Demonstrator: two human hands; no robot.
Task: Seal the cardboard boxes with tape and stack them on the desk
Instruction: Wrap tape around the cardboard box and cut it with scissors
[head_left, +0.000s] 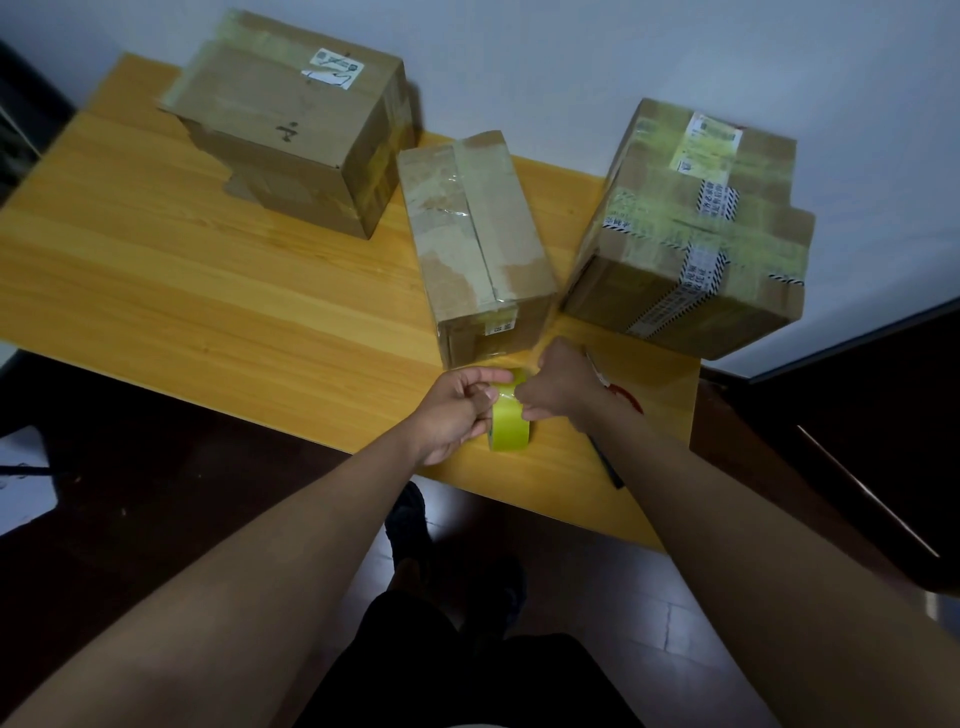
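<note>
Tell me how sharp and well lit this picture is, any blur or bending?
Head view: dim, corners darkened; the desk edges bow from the wide lens; the right box is blurred, the tape roll and both hands fairly sharp; a pale glare patch on the floor.

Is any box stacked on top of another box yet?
No, the left box, the middle box and the right box each stand apart on the desk.

Desk (156, 291) with boxes (291, 124), scissors (621, 389)
</note>
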